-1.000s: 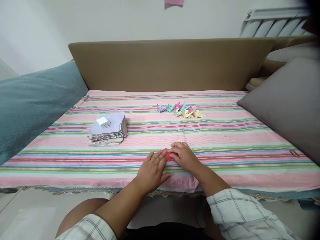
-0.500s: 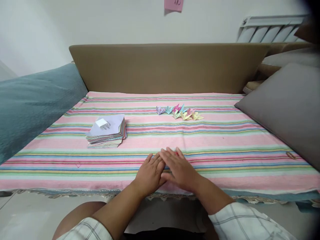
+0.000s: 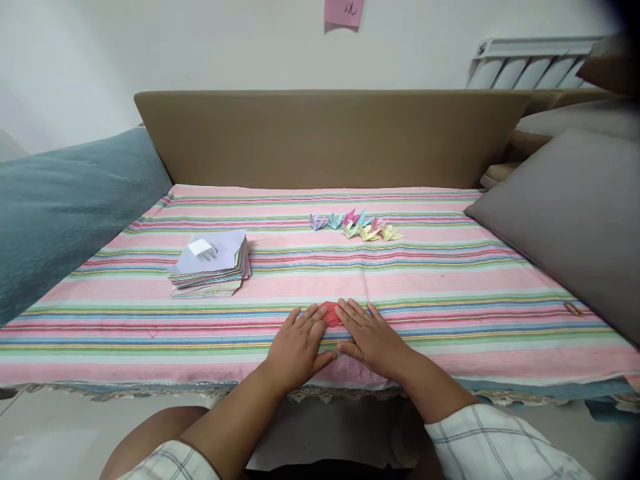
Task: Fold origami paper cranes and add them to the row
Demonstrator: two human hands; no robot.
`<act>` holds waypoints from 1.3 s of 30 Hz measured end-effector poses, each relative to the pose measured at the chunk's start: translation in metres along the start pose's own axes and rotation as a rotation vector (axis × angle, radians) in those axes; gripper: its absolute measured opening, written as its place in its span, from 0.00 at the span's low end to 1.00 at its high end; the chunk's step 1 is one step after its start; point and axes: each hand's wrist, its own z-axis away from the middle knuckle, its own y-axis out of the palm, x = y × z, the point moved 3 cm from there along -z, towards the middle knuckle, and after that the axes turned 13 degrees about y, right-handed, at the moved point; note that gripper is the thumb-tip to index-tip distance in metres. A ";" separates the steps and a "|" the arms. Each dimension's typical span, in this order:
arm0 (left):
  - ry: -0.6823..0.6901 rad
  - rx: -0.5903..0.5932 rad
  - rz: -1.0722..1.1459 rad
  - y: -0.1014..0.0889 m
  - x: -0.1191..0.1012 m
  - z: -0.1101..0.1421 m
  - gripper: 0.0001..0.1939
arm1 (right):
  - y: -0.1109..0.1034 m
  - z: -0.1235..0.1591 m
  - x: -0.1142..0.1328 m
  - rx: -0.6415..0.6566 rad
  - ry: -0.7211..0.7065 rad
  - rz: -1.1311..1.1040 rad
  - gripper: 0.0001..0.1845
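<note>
Home living area: cloth-covered sofa seat (image 3: 420,280), cushion (image 3: 565,200), radiator (image 3: 530,63) on wall.

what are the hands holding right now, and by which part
Nothing is gripped: left hand and right hand lie flat, fingers on opposite sides of the small red folded paper.

Small red folded paper (image 3: 331,314), flat on striped cloth (image 3: 300,283), left edge under left hand (image 3: 295,347), right edge under right hand (image 3: 374,340). Beyond it, pastel and magenta origami cranes (image 3: 369,233), clustered. Off to left, uneven stack of colored paper sheets (image 3: 229,257), lilac on top, white plug adapter (image 3: 201,249) resting there, prongs showing.
</note>
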 end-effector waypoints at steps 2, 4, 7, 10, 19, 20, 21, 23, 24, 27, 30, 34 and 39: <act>-0.025 0.020 0.006 -0.001 0.002 0.001 0.24 | -0.001 -0.002 0.001 -0.018 0.011 0.002 0.31; -0.036 0.040 0.018 -0.002 0.003 0.001 0.24 | -0.003 -0.004 0.002 -0.049 0.022 -0.004 0.27; -0.044 0.063 0.041 -0.004 0.003 0.001 0.24 | -0.010 -0.009 0.003 -0.138 0.038 -0.025 0.25; -0.066 0.075 0.066 -0.005 0.003 0.000 0.25 | -0.016 -0.012 0.005 -0.223 -0.020 -0.041 0.23; -0.098 0.022 0.144 -0.011 0.009 -0.007 0.23 | -0.019 -0.025 0.005 -0.183 -0.180 -0.111 0.09; -0.102 0.016 0.150 -0.011 0.011 -0.008 0.19 | -0.020 -0.026 0.006 -0.185 -0.189 -0.116 0.09; -0.106 0.011 0.152 -0.011 0.012 -0.010 0.15 | -0.020 -0.026 0.006 -0.188 -0.197 -0.123 0.09; -0.110 0.006 0.150 -0.012 0.015 -0.013 0.09 | -0.020 -0.027 0.006 -0.200 -0.205 -0.143 0.10; -0.109 0.005 0.149 -0.011 0.016 -0.015 0.08 | -0.020 -0.027 0.006 -0.207 -0.203 -0.156 0.10; -0.112 -0.004 0.145 -0.011 0.019 -0.019 0.10 | -0.020 -0.029 0.005 -0.223 -0.167 -0.203 0.11; -0.124 -0.046 0.119 -0.010 0.022 -0.022 0.11 | -0.021 -0.031 0.004 -0.233 -0.114 -0.247 0.13; -0.088 -0.115 0.068 -0.007 0.023 -0.025 0.08 | -0.023 -0.032 0.003 -0.213 -0.097 -0.277 0.13; -0.086 -0.144 0.086 -0.003 0.026 -0.027 0.10 | -0.021 -0.032 -0.001 -0.205 -0.121 -0.306 0.10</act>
